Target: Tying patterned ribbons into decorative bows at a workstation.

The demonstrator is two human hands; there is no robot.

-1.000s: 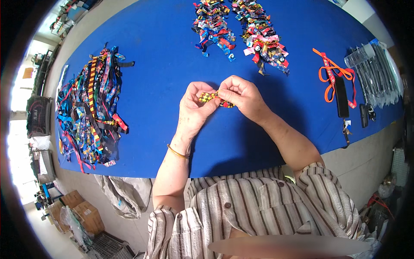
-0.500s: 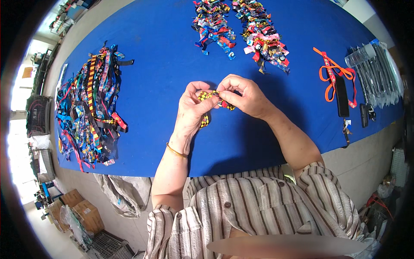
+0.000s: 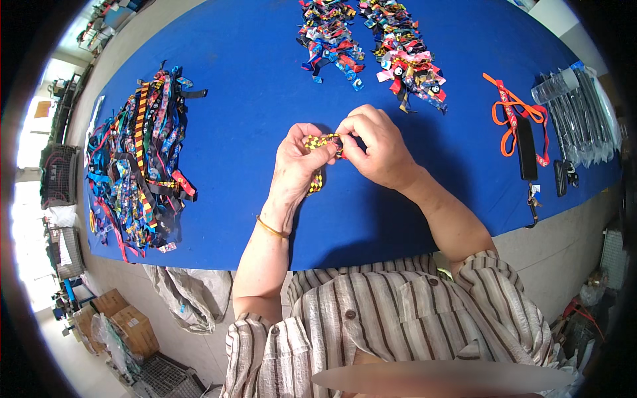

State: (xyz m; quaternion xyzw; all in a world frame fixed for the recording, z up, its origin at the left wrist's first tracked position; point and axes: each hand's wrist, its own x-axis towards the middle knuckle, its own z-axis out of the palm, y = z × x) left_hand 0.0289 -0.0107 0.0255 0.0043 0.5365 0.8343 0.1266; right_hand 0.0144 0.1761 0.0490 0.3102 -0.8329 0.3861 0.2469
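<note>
A yellow-and-black checked ribbon (image 3: 316, 184) is held above the middle of the blue table, one end hanging below the left palm. My left hand (image 3: 296, 161) pinches it between thumb and fingers. Against its other end, the thumb and forefinger of my right hand (image 3: 379, 147) are pressed together. A dark, partly red bit of the strip shows between the two hands, mostly covered by the fingers. Whether it is knotted there I cannot tell.
A heap of long patterned ribbons (image 3: 142, 166) lies at the left. Two rows of short knotted ribbons (image 3: 330, 43) stand at the far side. To the right are an orange lanyard (image 3: 507, 103), a black phone-shaped case (image 3: 526, 149) and clear plastic bags (image 3: 584, 116).
My right hand has turned, its fingers curling in more over the ribbon's end. Less of the red and dark part shows. The left hand has hardly moved.
</note>
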